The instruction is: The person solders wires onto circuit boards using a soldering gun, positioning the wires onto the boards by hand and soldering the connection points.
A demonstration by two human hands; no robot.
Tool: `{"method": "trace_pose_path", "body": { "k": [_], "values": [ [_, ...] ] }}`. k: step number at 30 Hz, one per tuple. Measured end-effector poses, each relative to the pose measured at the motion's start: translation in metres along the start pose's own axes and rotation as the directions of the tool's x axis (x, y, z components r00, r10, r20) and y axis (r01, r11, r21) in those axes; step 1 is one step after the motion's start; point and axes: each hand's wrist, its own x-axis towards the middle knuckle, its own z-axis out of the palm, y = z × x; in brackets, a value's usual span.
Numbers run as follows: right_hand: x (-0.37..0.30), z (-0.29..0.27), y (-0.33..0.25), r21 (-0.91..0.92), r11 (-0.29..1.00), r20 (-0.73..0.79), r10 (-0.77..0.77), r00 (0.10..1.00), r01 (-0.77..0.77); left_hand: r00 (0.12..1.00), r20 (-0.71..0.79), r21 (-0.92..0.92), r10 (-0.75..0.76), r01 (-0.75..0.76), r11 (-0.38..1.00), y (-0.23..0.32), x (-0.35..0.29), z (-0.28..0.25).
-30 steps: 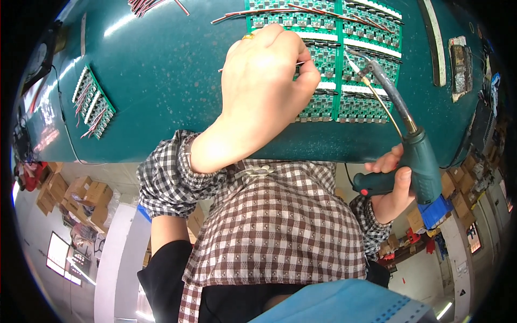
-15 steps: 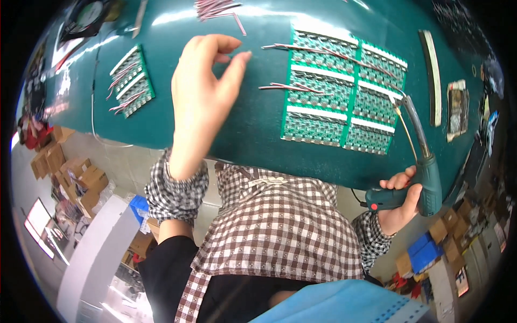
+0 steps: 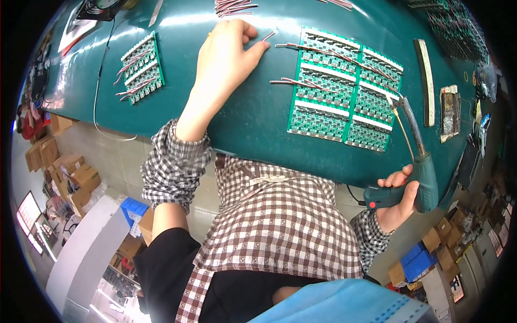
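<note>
My left hand (image 3: 226,56) is pinched over the green tabletop, a short red-and-white wire (image 3: 269,36) poking out past its thumb and fingertips; most of that wire is hidden by the hand. My right hand (image 3: 399,202) is wrapped around the handle of a dark green soldering gun (image 3: 426,183). The gun's metal barrel (image 3: 413,121) points away from me, its tip by the right edge of a green circuit board panel (image 3: 322,119). Thin paired wires (image 3: 304,83) lie across the panel's upper and middle rows, their loose ends reaching past its left edge.
A bundle of wires (image 3: 231,7) lies beyond my left hand. Further left sits a smaller board panel (image 3: 142,70) with wires on it. To the right are a long narrow bar (image 3: 425,81), a worn rectangular block (image 3: 449,113) and a heap of wired boards (image 3: 452,32).
My left hand has moved away from me and slightly right, and its fingers now pinch a wire. The soldering gun stays by the panel's right edge. The whole view has shifted a little.
</note>
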Motion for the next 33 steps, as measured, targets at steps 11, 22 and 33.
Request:
{"method": "trace_pose_path", "body": {
  "k": [11,22,33],
  "values": [
    [-0.002,-0.007,0.007,0.050,0.999,-0.047,-0.014,0.999,0.017,0.993,0.113,-0.308,-0.013,0.048,0.950,0.003,0.002,0.000],
    [-0.001,-0.010,0.010,0.077,0.997,-0.043,-0.006,0.999,0.009,0.964,0.266,-0.623,-0.002,0.174,0.763,0.016,-0.001,-0.004],
    [0.000,-0.006,0.008,0.034,0.999,0.011,0.028,1.000,-0.028,0.991,0.040,0.047,0.125,-0.127,0.991,0.014,-0.009,-0.005]
  ]
}}
